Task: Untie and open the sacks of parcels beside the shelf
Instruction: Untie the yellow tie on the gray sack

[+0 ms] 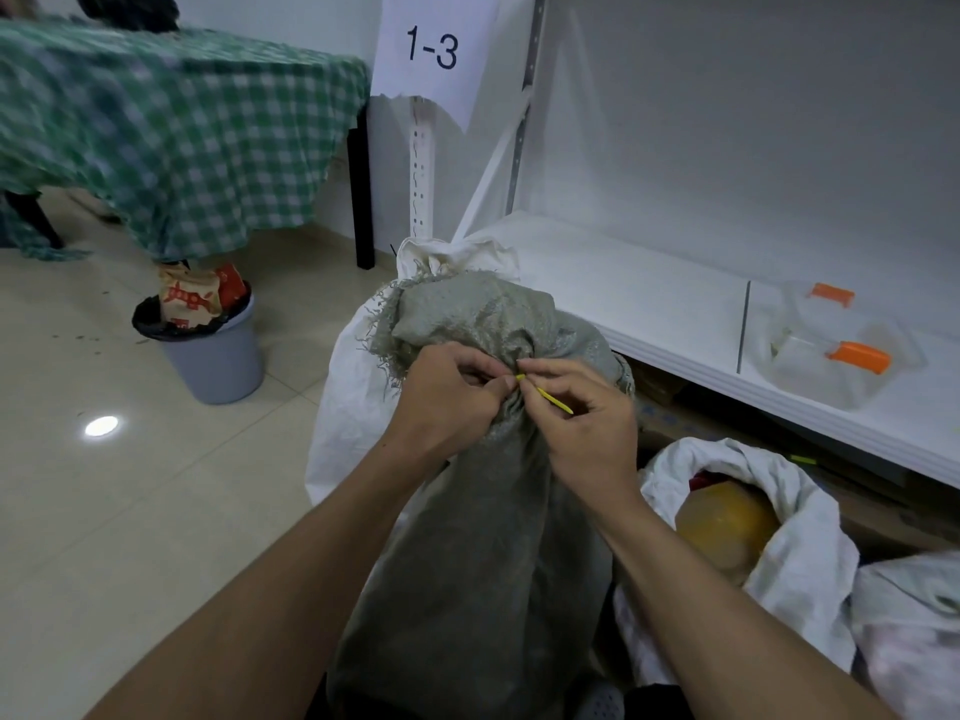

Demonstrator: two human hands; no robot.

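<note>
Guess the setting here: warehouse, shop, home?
Probably a small parcel storage or sorting room: a white metal shelf with a paper label reading 1-3, a woven grey sack closed by a thin yellow tie, and an opened white sack showing a yellow parcel.

The light is soft, cool and dim, with one round glare spot on the glossy floor [156, 511] at lower left. The checked cloth [182, 132] at upper left is smeared with blur, while my left hand [447, 397], right hand [587, 423] and the yellow tie [545, 393] they pinch at centre look sharp. My forearms stretch wide toward the bottom edge.
</note>
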